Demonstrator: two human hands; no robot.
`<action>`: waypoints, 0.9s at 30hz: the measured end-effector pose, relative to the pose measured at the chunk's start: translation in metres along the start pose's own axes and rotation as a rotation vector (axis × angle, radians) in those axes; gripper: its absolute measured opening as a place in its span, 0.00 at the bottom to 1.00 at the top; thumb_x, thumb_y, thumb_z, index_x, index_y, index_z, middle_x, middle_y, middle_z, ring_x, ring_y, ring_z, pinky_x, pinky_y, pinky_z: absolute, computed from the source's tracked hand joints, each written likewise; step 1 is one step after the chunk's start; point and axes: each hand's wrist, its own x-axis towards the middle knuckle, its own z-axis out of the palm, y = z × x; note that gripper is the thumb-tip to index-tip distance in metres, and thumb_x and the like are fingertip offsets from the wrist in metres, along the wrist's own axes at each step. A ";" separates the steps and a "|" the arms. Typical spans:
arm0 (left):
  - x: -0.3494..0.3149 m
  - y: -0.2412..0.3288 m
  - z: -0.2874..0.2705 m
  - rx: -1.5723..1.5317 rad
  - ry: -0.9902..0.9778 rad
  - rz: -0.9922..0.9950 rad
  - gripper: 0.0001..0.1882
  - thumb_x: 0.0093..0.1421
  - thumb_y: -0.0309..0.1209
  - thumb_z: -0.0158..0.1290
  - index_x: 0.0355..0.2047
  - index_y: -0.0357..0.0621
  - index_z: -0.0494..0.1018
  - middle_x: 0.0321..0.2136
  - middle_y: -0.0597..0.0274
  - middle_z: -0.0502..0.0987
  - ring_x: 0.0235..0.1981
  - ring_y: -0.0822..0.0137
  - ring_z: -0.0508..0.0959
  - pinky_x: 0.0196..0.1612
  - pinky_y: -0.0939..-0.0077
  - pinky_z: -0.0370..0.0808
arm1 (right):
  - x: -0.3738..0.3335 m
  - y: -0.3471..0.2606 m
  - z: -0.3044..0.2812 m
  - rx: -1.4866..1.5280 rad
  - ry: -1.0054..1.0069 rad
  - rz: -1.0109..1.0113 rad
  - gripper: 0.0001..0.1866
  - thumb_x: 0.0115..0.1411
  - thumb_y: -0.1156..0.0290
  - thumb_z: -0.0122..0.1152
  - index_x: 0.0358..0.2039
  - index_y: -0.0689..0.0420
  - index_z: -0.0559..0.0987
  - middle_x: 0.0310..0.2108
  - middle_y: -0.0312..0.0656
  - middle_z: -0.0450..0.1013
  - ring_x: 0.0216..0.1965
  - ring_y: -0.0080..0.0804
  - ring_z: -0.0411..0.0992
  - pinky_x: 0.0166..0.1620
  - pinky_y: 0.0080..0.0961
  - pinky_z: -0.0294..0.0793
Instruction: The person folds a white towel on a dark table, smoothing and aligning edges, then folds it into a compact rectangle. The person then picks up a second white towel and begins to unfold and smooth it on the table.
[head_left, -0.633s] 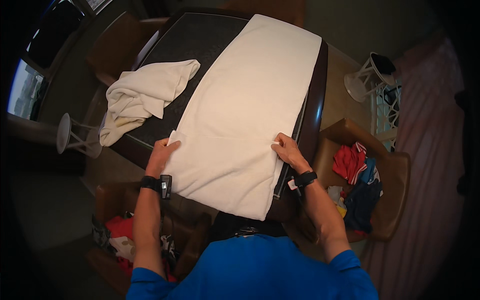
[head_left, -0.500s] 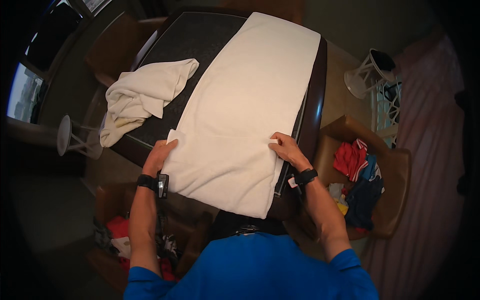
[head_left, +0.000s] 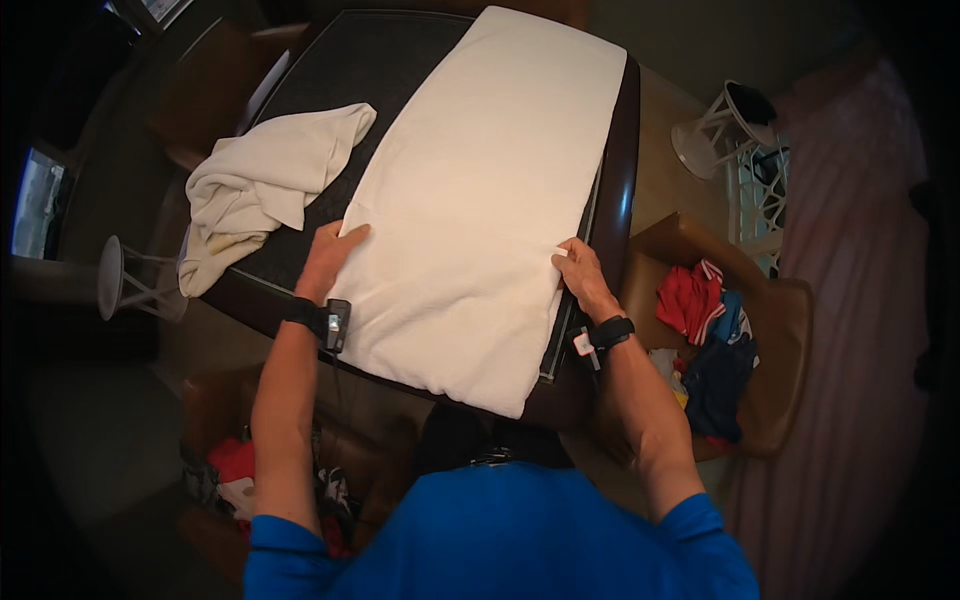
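Observation:
A long white towel [head_left: 480,180] lies lengthwise over the dark table, its near end wrinkled and hanging toward me. My left hand [head_left: 333,258] is closed on the towel's left edge, thumb on top and the other fingers partly hidden. On the opposite side, my right hand [head_left: 583,275] pinches the right edge between thumb and fingers. A second, crumpled cream towel [head_left: 270,175] rests at the table's left, apart from both hands.
The dark table [head_left: 370,70] has a rounded brown rim. Clothes [head_left: 715,390] are heaped on a brown chair [head_left: 785,310] at right, and more clothes [head_left: 235,465] on a chair at lower left. White stools [head_left: 705,150] stand beyond the table.
Both hands have moved a little farther from me along the towel's edges, the left more so. The raised fold between them now lies flatter. The view has shifted slightly.

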 end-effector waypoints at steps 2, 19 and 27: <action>0.009 -0.010 -0.026 -0.039 -0.064 -0.049 0.13 0.60 0.29 0.59 0.41 0.31 0.79 0.33 0.62 0.82 0.29 0.75 0.78 0.33 0.78 0.75 | -0.003 -0.005 -0.001 0.063 -0.035 0.023 0.06 0.62 0.73 0.57 0.37 0.61 0.74 0.27 0.36 0.72 0.26 0.23 0.70 0.29 0.24 0.72; 0.063 0.015 0.056 0.624 0.333 0.153 0.31 0.54 0.40 0.64 0.54 0.35 0.72 0.45 0.42 0.79 0.48 0.49 0.78 0.52 0.62 0.73 | 0.085 -0.006 -0.049 -0.054 -0.127 -0.145 0.14 0.57 0.66 0.64 0.37 0.63 0.76 0.28 0.41 0.75 0.32 0.29 0.72 0.38 0.31 0.72; -0.017 -0.017 0.128 1.139 0.699 0.640 0.24 0.54 0.33 0.61 0.50 0.37 0.75 0.46 0.43 0.76 0.49 0.45 0.74 0.56 0.57 0.71 | 0.093 0.014 -0.045 -0.010 -0.168 -0.282 0.09 0.57 0.71 0.64 0.32 0.62 0.76 0.27 0.36 0.74 0.28 0.21 0.69 0.32 0.24 0.69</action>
